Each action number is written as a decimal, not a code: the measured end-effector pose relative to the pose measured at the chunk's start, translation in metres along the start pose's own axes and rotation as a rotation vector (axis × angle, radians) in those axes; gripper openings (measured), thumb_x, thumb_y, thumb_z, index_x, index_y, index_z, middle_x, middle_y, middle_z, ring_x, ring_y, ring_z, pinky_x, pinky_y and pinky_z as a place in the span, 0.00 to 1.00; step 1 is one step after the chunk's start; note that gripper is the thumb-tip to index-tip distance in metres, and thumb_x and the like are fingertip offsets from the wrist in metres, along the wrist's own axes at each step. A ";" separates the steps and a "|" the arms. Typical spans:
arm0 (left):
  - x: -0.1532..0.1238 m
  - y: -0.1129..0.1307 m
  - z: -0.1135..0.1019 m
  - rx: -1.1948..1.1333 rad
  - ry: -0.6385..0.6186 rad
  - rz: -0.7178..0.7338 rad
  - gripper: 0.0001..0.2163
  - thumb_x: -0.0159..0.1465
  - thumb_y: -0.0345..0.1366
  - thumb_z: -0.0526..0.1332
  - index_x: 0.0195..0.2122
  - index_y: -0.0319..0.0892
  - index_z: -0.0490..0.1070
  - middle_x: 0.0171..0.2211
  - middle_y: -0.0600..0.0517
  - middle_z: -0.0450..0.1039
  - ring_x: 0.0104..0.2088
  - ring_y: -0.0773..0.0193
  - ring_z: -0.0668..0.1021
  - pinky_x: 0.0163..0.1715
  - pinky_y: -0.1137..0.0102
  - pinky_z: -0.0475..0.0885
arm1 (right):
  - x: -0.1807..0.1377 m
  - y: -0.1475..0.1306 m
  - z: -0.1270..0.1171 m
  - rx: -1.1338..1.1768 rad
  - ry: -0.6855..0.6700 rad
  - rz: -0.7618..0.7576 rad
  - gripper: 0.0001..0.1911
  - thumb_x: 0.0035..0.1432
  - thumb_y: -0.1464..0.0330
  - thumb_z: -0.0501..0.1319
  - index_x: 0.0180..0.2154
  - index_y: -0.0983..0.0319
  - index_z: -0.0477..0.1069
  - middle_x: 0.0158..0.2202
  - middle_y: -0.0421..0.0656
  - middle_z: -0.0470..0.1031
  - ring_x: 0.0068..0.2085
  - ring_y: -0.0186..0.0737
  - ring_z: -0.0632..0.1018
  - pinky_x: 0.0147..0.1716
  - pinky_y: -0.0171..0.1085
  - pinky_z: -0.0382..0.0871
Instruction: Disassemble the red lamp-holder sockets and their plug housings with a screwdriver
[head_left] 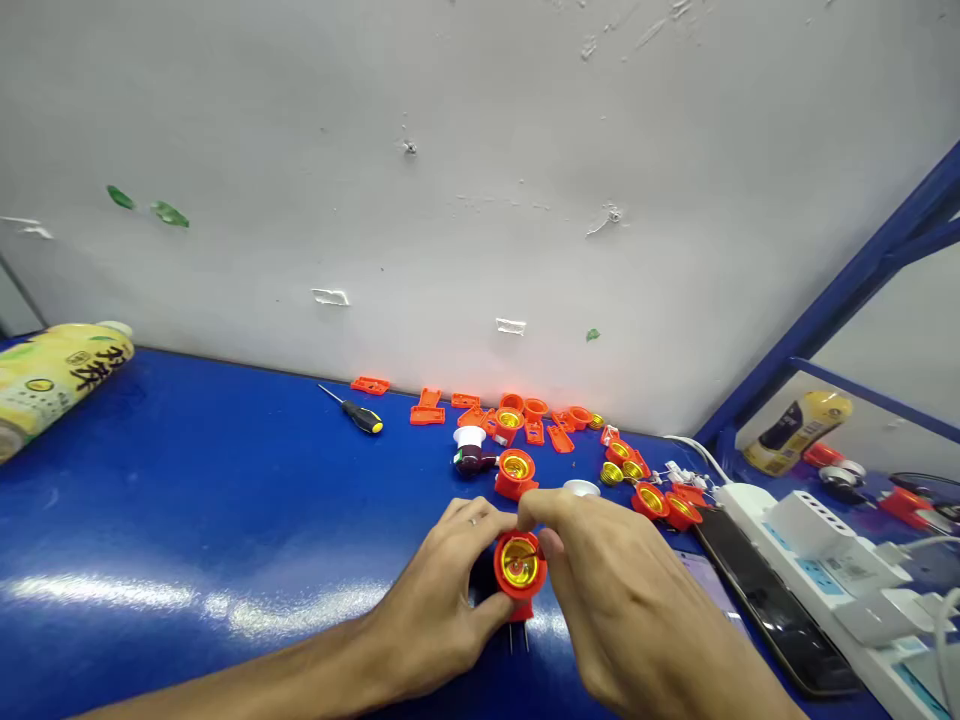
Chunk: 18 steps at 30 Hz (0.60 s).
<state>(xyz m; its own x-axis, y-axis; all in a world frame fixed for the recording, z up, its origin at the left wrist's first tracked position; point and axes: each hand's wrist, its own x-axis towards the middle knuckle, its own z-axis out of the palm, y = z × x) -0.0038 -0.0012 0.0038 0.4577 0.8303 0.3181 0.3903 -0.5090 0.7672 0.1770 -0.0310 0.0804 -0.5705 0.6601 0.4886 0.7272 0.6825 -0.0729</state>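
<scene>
An orange-red lamp socket with a gold threaded liner faces up near the front of the table. Two thin metal prongs stick out below it. Around its left side, the thumb and fingers of my left hand are closed. My right hand is at the socket's right rim, its thumb and index finger bent together. A thin dark piece shows at those fingertips, over the socket's mouth; its kind is hidden. Just behind stand a second lamp socket and a dark lamp holder with a white collar.
Loose orange covers and gold threaded shells lie along the wall. A screwdriver is behind on the left, a yellow bottle at far left. On the right lie a phone and a white power strip with plugs.
</scene>
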 end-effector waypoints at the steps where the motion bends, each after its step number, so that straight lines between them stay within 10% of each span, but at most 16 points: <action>1: 0.000 0.000 -0.001 0.000 -0.018 -0.003 0.14 0.60 0.27 0.64 0.46 0.47 0.72 0.43 0.53 0.73 0.46 0.56 0.71 0.49 0.63 0.68 | -0.001 -0.001 -0.001 0.018 -0.014 0.028 0.15 0.65 0.76 0.45 0.49 0.57 0.61 0.36 0.41 0.77 0.31 0.41 0.78 0.28 0.36 0.65; 12: -0.001 -0.001 0.002 0.025 0.020 0.017 0.12 0.57 0.23 0.64 0.40 0.45 0.71 0.38 0.54 0.75 0.43 0.56 0.71 0.44 0.64 0.68 | 0.022 -0.008 -0.003 -0.083 -0.106 0.276 0.10 0.72 0.67 0.45 0.45 0.62 0.63 0.17 0.33 0.60 0.17 0.39 0.64 0.21 0.38 0.43; 18: -0.002 -0.001 0.001 0.041 0.020 0.021 0.09 0.58 0.27 0.66 0.38 0.44 0.70 0.37 0.54 0.75 0.41 0.57 0.71 0.43 0.64 0.67 | 0.021 -0.012 -0.015 0.015 -0.265 0.211 0.14 0.68 0.76 0.45 0.53 0.59 0.58 0.22 0.32 0.66 0.23 0.38 0.72 0.25 0.35 0.53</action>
<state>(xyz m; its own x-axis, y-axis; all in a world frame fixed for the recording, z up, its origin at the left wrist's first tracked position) -0.0047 -0.0020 0.0017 0.4502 0.8236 0.3449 0.4138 -0.5347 0.7368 0.1618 -0.0304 0.1049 -0.4889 0.8446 0.2181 0.8353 0.5254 -0.1619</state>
